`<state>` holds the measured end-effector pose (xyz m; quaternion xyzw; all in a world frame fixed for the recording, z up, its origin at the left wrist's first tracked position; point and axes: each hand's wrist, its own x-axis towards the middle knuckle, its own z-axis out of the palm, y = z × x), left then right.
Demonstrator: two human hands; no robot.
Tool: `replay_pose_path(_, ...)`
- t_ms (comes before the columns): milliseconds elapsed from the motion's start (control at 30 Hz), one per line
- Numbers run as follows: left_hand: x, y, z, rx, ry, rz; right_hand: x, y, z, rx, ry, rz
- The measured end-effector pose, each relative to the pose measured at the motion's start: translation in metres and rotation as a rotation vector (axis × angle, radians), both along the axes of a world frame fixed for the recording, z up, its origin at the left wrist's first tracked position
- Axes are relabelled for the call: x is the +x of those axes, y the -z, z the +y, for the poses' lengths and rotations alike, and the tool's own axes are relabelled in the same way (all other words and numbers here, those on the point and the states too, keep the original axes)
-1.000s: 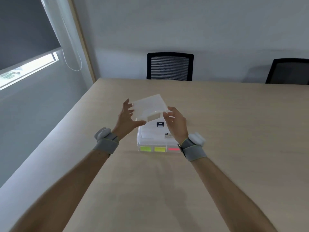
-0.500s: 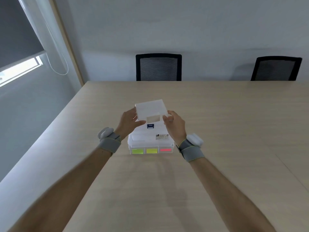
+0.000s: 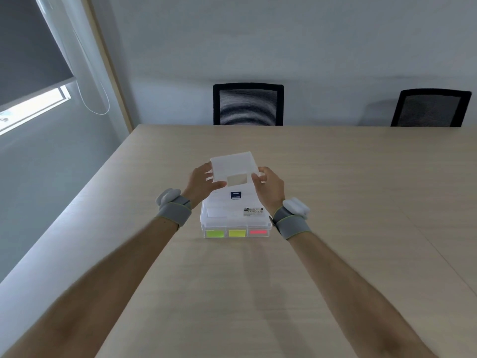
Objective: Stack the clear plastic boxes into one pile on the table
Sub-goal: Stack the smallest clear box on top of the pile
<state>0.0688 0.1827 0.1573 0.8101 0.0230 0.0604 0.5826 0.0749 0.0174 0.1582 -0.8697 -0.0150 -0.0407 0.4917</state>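
A flat clear plastic box [image 3: 233, 165] with a small label on its near edge hangs over the far part of the pile, held by both sides. My left hand [image 3: 202, 183] grips its left edge and my right hand [image 3: 269, 186] its right edge. Below it a pile of clear boxes [image 3: 236, 218] rests on the table; the lowest shows green, yellow and red contents at its front, and the top one carries a dark blue clip and a white sticker. I cannot tell whether the held box touches the pile.
The light wooden table [image 3: 335, 202] stretches far to the right and toward me. Two black mesh chairs [image 3: 247, 104] [image 3: 429, 108] stand behind its far edge. A window with a grey blind [image 3: 28, 47] is at the left.
The held box has gone from tilted to nearly level and has sunk closer to the pile. Both hands keep their hold on it. My head has turned slightly.
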Motion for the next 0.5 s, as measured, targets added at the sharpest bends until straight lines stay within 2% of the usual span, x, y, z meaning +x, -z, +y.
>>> replay_pose_path(500,0.002,0.003,0.002,0.041,0.023,0.109,0.004,0.015,0.001,-0.08,-0.016,0.059)
